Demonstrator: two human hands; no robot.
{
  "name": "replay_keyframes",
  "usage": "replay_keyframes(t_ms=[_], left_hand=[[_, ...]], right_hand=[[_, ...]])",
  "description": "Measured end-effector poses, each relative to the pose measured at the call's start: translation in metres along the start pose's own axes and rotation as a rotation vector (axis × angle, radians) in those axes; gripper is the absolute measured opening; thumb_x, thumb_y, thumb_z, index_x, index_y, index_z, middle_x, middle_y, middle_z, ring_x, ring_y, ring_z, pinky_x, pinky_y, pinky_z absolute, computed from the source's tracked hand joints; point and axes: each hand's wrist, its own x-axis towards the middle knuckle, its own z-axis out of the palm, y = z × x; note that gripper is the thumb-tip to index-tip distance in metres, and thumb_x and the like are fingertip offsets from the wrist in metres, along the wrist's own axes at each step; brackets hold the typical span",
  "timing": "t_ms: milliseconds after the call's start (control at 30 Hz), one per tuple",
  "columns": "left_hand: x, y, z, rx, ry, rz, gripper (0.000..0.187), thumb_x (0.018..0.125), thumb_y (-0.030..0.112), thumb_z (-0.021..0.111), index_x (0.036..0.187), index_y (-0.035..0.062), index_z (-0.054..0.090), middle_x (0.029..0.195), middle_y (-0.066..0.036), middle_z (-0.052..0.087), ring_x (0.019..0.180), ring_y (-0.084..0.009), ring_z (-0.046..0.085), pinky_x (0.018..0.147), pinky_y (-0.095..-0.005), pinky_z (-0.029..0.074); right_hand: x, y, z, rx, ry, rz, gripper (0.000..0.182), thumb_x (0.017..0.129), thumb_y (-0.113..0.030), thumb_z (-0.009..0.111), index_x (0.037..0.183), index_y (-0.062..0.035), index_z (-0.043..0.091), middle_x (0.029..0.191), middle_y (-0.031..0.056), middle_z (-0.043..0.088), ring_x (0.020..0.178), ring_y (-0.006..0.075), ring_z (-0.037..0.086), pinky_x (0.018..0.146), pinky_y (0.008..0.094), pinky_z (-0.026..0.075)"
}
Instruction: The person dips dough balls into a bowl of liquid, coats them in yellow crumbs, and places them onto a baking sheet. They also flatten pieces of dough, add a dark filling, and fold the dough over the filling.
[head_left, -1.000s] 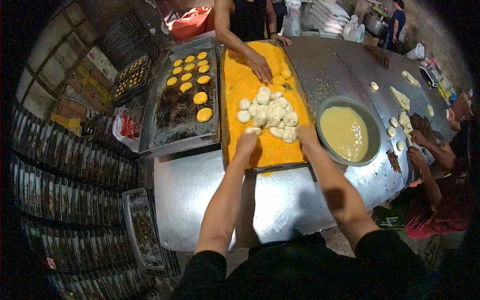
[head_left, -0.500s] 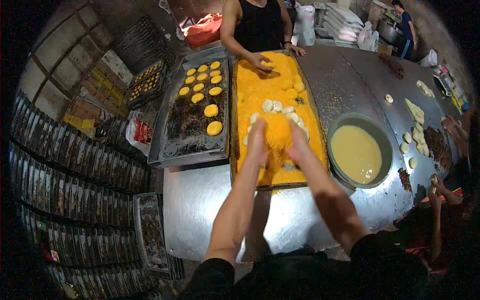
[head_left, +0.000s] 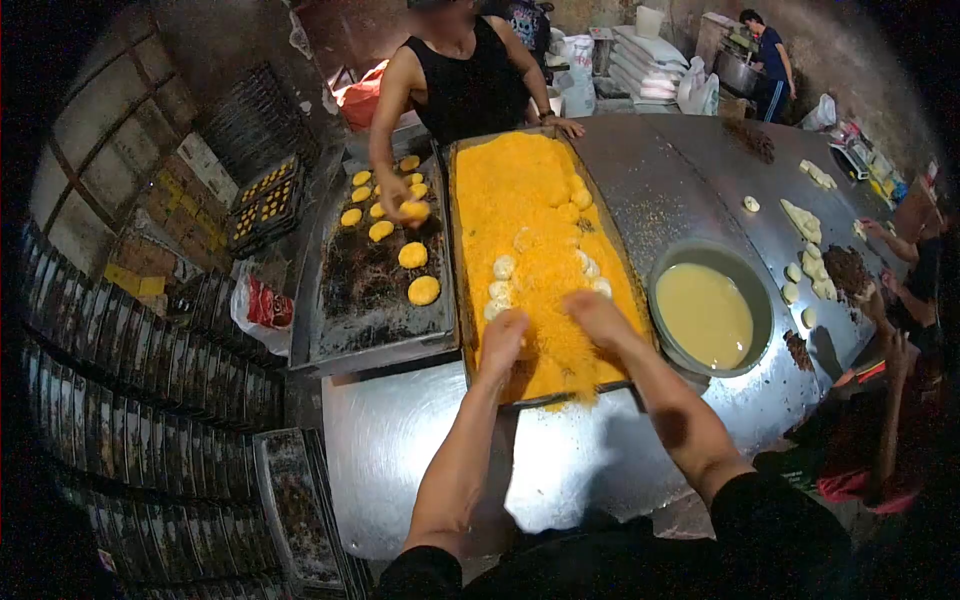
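Head view: left hand (head_left: pixel 503 335) and right hand (head_left: pixel 592 312), open and crumb-filled, now at tray's (head_left: pixel 455 260) near edge; dough balls (head_left: pixel 503 268) newly buried.

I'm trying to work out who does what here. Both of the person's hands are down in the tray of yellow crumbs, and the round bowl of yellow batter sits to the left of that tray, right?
Not quite. The head view shows the left hand and right hand in the tray of yellow crumbs, but the round bowl of yellow batter sits to the right of that tray, not the left.
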Motion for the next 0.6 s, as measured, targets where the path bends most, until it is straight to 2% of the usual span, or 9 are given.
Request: replay_keyframes(t_ms=[67,167,233,267,300,367,433,533,600], left_hand=[[0.019,-0.002,-0.011,0.191,0.122,0.027,0.031,0.088,0.026,0.056,0.102,-0.0021,0.060,0.095,-0.006,0.063,0.085,-0.0169,0.056,0.072,-0.0290,0.044],[0.080,-0.033,-0.024,0.081,0.416,0.141,0.051,0.091,0.030,0.053,0.124,-0.0073,0.046,0.108,-0.016,0.059,0.091,-0.0236,0.060,0.080,-0.0321,0.046],[0.116,-0.054,-0.012,0.199,0.552,0.158,0.067,0.090,0.034,0.052,0.138,-0.0063,0.028,0.131,-0.019,0.047,0.120,-0.0267,0.047,0.098,-0.0346,0.037],[0.131,-0.058,-0.005,-0.035,0.466,0.100,0.077,0.088,0.039,0.054,0.143,-0.0021,0.020,0.141,-0.018,0.035,0.132,-0.0286,0.031,0.106,-0.0372,0.028],[0.129,-0.040,0.002,-0.036,0.460,0.086,0.077,0.088,0.039,0.054,0.143,-0.0021,0.020,0.141,-0.018,0.035,0.132,-0.0286,0.031,0.106,-0.0372,0.028],[0.111,0.008,0.014,-0.315,0.235,-0.061,0.076,0.091,0.042,0.052,0.147,0.0072,0.015,0.149,-0.014,0.023,0.132,-0.0294,0.033,0.107,-0.0400,0.029],[0.143,-0.017,-0.012,-0.364,-0.095,-0.107,0.064,0.093,0.043,0.049,0.141,0.0052,0.029,0.142,-0.012,0.034,0.123,-0.0262,0.044,0.095,-0.0407,0.043],[0.140,-0.012,-0.032,-0.360,-0.122,-0.221,0.066,0.090,0.041,0.052,0.141,0.0044,0.031,0.140,-0.015,0.037,0.121,-0.0270,0.043,0.094,-0.0411,0.040],[0.148,-0.009,-0.047,0.147,0.068,-0.092,0.071,0.091,0.044,0.051,0.143,0.0039,0.026,0.144,-0.014,0.032,0.125,-0.0277,0.041,0.097,-0.0420,0.039]], right_hand=[[0.035,0.013,-0.025,-0.120,0.351,-0.042,0.039,0.091,-0.030,0.050,0.105,0.0044,0.062,0.101,0.0189,0.066,0.096,0.0303,0.062,0.082,0.0386,0.047],[0.116,0.087,-0.038,-0.132,0.440,0.109,0.045,0.093,-0.034,0.046,0.110,0.0052,0.060,0.109,0.0208,0.063,0.105,0.0313,0.058,0.089,0.0393,0.043],[0.155,0.120,-0.027,-0.003,0.375,0.232,0.066,0.092,-0.052,0.042,0.138,-0.0036,0.038,0.141,0.0197,0.038,0.132,0.0333,0.035,0.107,0.0414,0.028],[0.160,0.117,-0.021,0.294,0.292,0.293,0.076,0.090,-0.056,0.042,0.145,-0.0063,0.025,0.150,0.0176,0.023,0.138,0.0315,0.022,0.111,0.0394,0.020],[0.158,0.095,-0.012,0.291,0.293,0.308,0.076,0.090,-0.056,0.042,0.145,-0.0063,0.025,0.150,0.0176,0.023,0.138,0.0315,0.022,0.111,0.0394,0.020],[0.146,0.071,-0.004,0.620,0.184,0.354,0.058,0.095,-0.045,0.043,0.133,-0.0015,0.045,0.136,0.0166,0.045,0.124,0.0266,0.043,0.100,0.0354,0.034],[0.136,0.068,-0.013,0.565,0.071,0.348,0.058,0.095,-0.044,0.044,0.133,-0.0006,0.046,0.135,0.0162,0.047,0.122,0.0255,0.044,0.099,0.0349,0.035],[0.129,0.034,-0.051,0.344,-0.036,0.445,0.056,0.094,-0.042,0.046,0.130,0.0007,0.048,0.131,0.0149,0.050,0.118,0.0246,0.048,0.098,0.0343,0.037],[0.149,0.043,-0.069,0.175,-0.025,0.548,0.055,0.094,-0.041,0.047,0.129,0.0011,0.049,0.128,0.0142,0.053,0.116,0.0250,0.050,0.098,0.0342,0.037]])
